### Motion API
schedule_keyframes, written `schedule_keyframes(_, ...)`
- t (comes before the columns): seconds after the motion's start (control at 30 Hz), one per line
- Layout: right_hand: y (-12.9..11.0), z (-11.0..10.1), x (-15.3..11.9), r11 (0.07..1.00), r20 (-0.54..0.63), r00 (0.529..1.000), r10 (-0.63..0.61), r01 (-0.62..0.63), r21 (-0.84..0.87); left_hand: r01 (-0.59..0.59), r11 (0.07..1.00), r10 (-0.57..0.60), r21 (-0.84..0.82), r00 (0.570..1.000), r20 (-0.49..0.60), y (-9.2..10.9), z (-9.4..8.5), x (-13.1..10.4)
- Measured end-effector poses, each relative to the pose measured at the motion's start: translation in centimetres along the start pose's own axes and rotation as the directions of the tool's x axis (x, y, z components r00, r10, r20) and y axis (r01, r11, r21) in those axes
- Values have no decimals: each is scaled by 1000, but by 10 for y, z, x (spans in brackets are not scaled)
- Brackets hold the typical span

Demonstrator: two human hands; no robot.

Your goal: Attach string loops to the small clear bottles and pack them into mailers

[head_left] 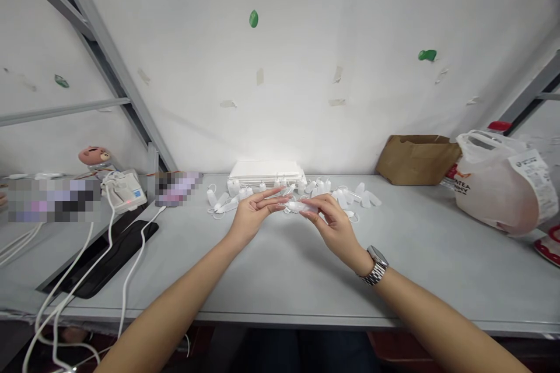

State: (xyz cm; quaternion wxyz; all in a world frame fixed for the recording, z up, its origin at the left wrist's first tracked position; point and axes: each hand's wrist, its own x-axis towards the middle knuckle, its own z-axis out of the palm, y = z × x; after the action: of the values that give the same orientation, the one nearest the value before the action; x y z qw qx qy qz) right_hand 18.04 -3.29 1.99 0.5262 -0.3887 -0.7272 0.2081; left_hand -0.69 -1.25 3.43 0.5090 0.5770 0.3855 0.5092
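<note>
My left hand [256,210] pinches one end of a small white translucent piece [296,206] above the grey table. My right hand [331,222], with a metal watch on its wrist, holds the other end between thumb and fingers. Behind and beside my hands lie several small white translucent pieces with thin loops [223,203], spread left and right. A stack of flat white items [266,170] rests against the wall behind them.
On the right are a brown paper box [415,158] and a white plastic bag [499,186]. To the left, white cables [142,242], a white power strip [126,192] and a black flat object [116,256] lie on the grey table [271,285].
</note>
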Motion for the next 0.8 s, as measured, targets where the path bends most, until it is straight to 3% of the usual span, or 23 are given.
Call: schedule_keyframes(0.8,-1,0,1,998,-2,999,-37,36,-54,-1,1000,1,-1,1000,5,2,1,-1)
